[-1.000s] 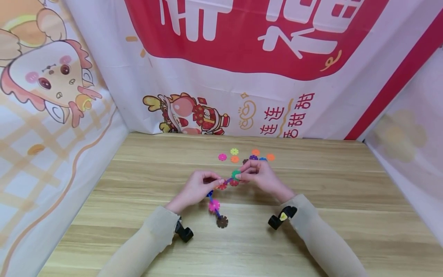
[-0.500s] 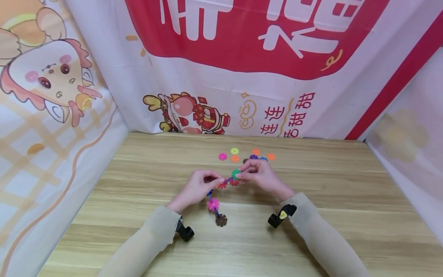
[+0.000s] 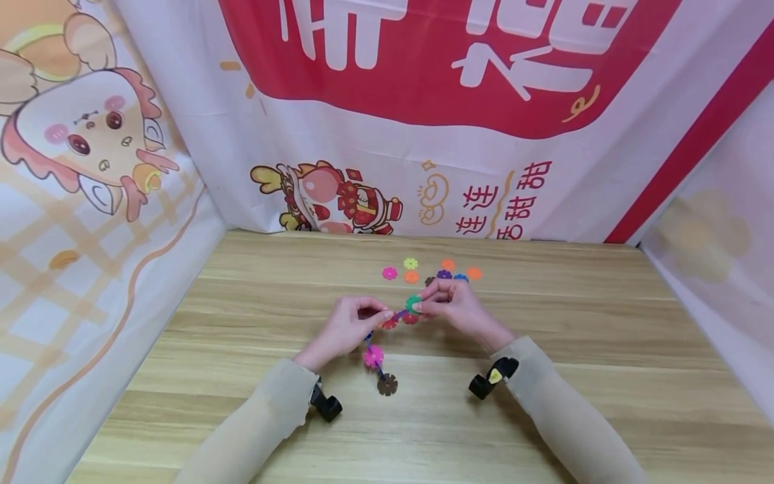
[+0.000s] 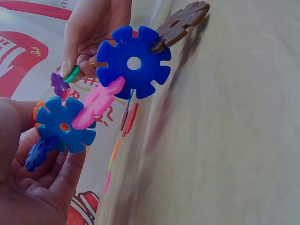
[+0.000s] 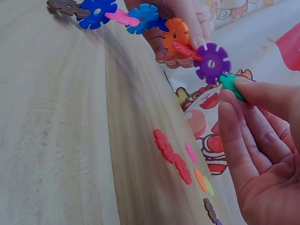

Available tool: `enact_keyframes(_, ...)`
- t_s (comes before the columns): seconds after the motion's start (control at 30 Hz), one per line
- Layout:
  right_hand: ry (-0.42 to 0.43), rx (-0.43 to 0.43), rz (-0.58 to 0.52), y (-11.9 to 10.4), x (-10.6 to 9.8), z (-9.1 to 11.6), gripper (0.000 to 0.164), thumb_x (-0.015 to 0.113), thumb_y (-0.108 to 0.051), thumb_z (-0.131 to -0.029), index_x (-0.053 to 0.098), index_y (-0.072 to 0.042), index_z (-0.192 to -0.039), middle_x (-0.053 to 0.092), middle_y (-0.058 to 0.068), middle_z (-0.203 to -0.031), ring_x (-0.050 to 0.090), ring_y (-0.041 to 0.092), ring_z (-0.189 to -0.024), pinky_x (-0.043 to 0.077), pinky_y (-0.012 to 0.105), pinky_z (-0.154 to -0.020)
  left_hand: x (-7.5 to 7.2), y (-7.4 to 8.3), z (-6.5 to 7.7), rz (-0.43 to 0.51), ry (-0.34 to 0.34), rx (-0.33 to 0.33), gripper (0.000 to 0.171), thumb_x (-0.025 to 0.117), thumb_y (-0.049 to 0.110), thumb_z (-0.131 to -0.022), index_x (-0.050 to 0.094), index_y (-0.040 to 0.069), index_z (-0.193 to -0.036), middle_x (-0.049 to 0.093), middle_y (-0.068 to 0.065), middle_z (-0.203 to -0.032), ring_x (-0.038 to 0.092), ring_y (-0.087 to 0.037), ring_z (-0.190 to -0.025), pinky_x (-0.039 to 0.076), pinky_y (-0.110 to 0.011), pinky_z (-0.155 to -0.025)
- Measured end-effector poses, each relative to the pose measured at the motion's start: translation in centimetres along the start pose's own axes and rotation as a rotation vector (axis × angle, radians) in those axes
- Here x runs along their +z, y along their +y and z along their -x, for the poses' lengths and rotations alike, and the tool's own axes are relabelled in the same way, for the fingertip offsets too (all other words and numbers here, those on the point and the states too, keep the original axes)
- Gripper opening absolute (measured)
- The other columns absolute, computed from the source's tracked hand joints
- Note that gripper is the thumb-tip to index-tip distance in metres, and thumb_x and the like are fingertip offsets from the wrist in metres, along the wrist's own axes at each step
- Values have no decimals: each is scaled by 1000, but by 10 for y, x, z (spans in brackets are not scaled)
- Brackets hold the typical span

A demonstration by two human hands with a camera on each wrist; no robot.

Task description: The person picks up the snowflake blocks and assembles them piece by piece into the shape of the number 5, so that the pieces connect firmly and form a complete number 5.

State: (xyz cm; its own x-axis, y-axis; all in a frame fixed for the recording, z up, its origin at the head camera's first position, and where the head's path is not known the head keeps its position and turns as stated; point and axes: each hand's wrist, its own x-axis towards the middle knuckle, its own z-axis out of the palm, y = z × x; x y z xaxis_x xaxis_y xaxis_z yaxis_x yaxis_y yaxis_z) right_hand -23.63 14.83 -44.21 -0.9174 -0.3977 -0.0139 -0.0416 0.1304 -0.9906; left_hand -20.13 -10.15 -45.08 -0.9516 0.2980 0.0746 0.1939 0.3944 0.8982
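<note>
A chain of notched plastic snowflake discs hangs between the two hands, above the table. From its free end run a brown disc point(image 3: 388, 384), a blue disc point(image 4: 134, 63), a pink disc point(image 4: 97, 104), a light blue disc point(image 5: 143, 18), a dark blue one, an orange disc point(image 5: 175, 35), a red disc point(image 5: 187, 50) and a purple disc point(image 5: 213, 63). My left hand point(image 3: 347, 329) holds the chain around its orange and red part. Between thumb and fingers, my right hand point(image 3: 453, 306) pinches a green disc point(image 5: 230, 86), its edge meeting the purple disc's edge.
Two red discs point(image 5: 163, 144) lie on the wooden table point(image 3: 272, 269) below the hands. Farther back are several loose discs, among them a pink disc point(image 3: 390, 273), a yellow disc point(image 3: 411, 263) and an orange disc point(image 3: 474, 273). Printed cloth point(image 3: 375, 148) hangs behind the table.
Both hands keep their holds almost in place. The brown end of the chain sits very slightly higher in the head view.
</note>
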Motion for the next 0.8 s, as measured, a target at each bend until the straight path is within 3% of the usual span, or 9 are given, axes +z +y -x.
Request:
enact_keyframes(0.2, 24, -24, -31, -1, -2, 1, 11, 76, 0, -91, 68, 2, -98, 74, 17, -94, 68, 52, -91, 58, 52, -83, 3, 5, -2, 41, -27, 3, 11, 68, 23, -100, 69, 12, -100, 71, 2, -88, 66, -18, -81, 56, -35, -73)
enact_keyframes(0.33, -3, -38, -20, -1, -1, 1, 12, 76, -1, -91, 69, 4, -99, 74, 17, -95, 69, 47, -91, 59, 52, -83, 4, 8, -4, 120, -72, -36, 19, 70, 26, -99, 67, 10, -111, 74, 0, -91, 70, -21, -81, 58, -36, -74)
enact_keyframes(0.47, -37, -51, -1, 1, 1, 1, 14, 77, -5, -91, 69, 2, -100, 75, 16, -94, 72, 37, -89, 60, 46, -83, 5, 10, -5, 182, -120, -68, 41, 79, 33, -91, 65, 11, -122, 75, -1, -97, 72, -22, -85, 59, -36, -77)
enact_keyframes(0.6, -29, -59, 2, 2, 3, 2, 15, 79, -6, -90, 69, 1, -100, 75, 15, -93, 73, 33, -86, 60, 40, -82, 5, 10, -4, 164, -123, -63, 47, 85, 36, -86, 68, 13, -124, 74, 0, -99, 71, -21, -88, 58, -35, -78)
enact_keyframes(0.8, 2, -62, -4, 1, 3, 3, 14, 79, -4, -89, 70, 0, -99, 75, 15, -95, 71, 39, -89, 61, 44, -80, 5, 9, -5, 68, -152, -16, 38, 81, 41, -88, 77, 17, -117, 75, 5, -102, 69, -17, -88, 58, -36, -78)
